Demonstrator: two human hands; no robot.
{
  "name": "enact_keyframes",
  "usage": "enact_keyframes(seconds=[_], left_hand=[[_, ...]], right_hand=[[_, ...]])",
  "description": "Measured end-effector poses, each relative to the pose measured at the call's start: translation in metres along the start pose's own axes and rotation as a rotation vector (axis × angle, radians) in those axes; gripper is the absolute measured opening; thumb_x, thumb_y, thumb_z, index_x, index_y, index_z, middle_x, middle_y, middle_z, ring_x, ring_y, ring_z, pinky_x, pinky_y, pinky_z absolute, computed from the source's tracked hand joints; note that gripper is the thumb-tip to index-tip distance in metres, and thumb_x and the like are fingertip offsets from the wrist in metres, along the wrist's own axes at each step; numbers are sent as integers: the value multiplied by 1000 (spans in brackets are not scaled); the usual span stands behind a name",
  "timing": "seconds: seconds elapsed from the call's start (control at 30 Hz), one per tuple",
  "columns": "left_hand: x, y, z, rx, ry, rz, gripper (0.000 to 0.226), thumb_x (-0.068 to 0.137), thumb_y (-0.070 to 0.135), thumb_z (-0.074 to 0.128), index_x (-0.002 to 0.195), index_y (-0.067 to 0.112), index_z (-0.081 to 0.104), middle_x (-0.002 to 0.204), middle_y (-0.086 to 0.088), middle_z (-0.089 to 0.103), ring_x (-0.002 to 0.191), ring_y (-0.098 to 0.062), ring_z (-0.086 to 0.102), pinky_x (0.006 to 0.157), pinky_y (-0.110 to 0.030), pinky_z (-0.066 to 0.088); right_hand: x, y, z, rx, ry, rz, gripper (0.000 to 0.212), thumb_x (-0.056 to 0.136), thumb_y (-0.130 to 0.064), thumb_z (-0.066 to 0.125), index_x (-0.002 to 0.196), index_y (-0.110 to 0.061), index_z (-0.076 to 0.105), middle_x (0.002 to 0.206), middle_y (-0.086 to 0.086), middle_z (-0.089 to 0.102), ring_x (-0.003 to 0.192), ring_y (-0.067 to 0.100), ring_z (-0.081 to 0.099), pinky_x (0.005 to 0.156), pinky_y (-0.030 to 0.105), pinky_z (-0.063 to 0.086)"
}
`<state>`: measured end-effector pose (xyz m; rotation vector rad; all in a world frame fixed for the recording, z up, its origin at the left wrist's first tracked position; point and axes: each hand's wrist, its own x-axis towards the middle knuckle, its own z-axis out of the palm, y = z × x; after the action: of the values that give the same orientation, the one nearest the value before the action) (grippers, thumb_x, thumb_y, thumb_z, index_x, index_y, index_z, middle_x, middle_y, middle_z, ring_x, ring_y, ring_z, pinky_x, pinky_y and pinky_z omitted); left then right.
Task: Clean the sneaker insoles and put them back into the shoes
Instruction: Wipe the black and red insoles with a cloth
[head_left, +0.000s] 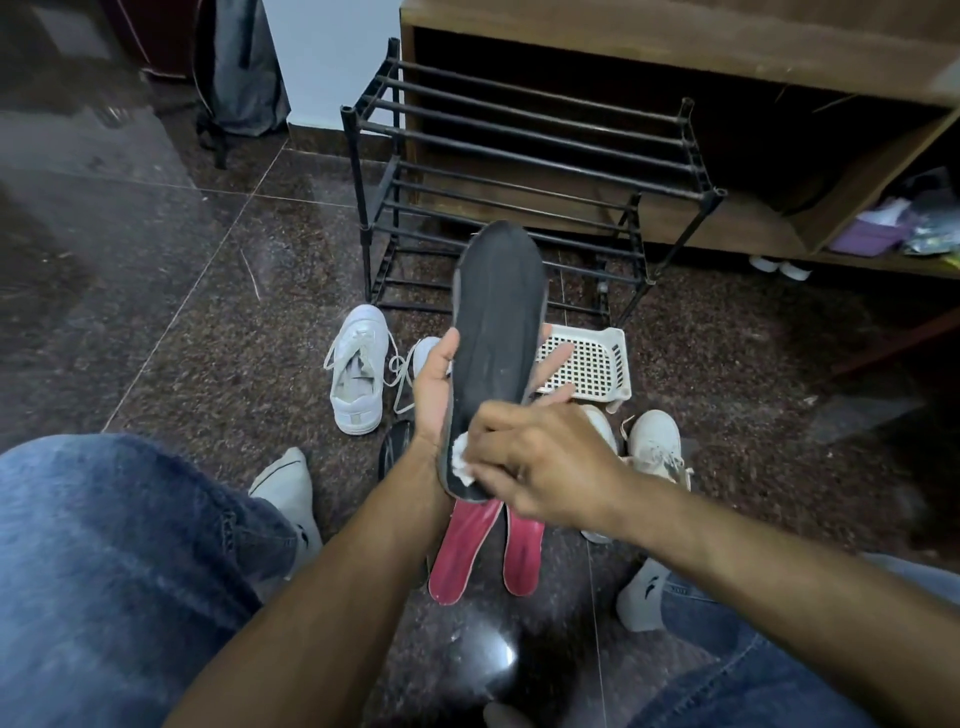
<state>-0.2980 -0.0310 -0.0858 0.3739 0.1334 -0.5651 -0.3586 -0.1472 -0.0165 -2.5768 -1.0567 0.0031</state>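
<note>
Insole (497, 332) held in left hand (434, 395) grip; right hand (540, 462) pinches white wipe (462, 462) against it.

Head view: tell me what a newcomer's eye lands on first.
The black insole, held upright at the centre by the left hand, stands out first, with the right hand pressing a white wipe to its heel end. Below lie two red insoles on the dark floor; a white sneaker sits left of the hands.

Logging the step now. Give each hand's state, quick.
Left hand: holds the black insole upright.
Right hand: pinches a white wipe against the insole's heel.
</note>
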Motion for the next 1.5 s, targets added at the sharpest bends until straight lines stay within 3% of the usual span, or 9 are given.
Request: enact_keyframes(seconds=[0.13,0.43,0.73,0.9,1.0,1.07,1.27,1.4,1.5], left_hand=[[2,-1,0,-12,54,-33,47,92,46,41,104,6,62,95,-14,66,89,-25,66,91,-35,49],[-1,14,7,-100,-58,0,75,92,48,43,150,3,29,134,-16,47,110,-31,57,93,-48,52],[-3,24,9,-24,-79,37,70,91,50,39,139,-1,47,130,-26,56,113,-35,61,106,-50,41],[-2,16,0,-49,22,59,63,90,49,47,134,5,55,125,-17,58,107,-31,60,100,-48,44],[-3,-2,2,43,125,72,49,95,44,41,101,7,73,96,-11,70,90,-24,63,86,-35,48],[-2,-9,6,75,150,67,44,95,41,41,103,9,70,93,-10,71,88,-24,64,86,-36,49],[-6,3,0,126,139,12,60,93,46,39,120,-2,62,103,-25,69,91,-33,68,97,-39,47],[-5,-10,0,116,182,-18,46,92,43,44,103,5,68,90,-13,71,82,-25,67,81,-33,54],[-8,-14,5,146,219,-28,45,94,42,43,104,6,68,95,-15,68,90,-28,63,90,-39,47]], right_hand=[[30,27,-13,-257,123,168,16,86,-26,56,80,-20,69,89,-2,60,67,33,61,54,37,46],[-4,-8,10,-111,13,-71,24,89,-30,49,78,-17,66,85,-4,57,52,22,57,42,35,47],[23,15,-4,-239,266,203,24,87,-30,56,74,-13,66,85,3,60,53,32,59,44,32,44],[9,-3,3,-208,78,47,25,92,-31,48,82,-16,66,88,1,56,57,29,58,47,37,48],[36,26,-16,-431,37,240,19,95,-28,50,95,-17,66,102,2,54,83,33,61,58,35,37],[45,40,-23,-461,40,308,21,96,-29,48,97,-19,67,106,0,55,92,31,61,61,34,37],[1,11,3,-164,-24,56,22,86,-30,50,77,-22,69,84,-8,57,62,19,59,45,30,44],[23,35,-8,-326,44,196,24,92,-33,48,85,-23,69,94,-6,58,74,29,63,54,34,43],[35,49,-14,-327,69,283,23,92,-33,49,90,-24,70,98,-5,59,82,31,63,62,37,47]])
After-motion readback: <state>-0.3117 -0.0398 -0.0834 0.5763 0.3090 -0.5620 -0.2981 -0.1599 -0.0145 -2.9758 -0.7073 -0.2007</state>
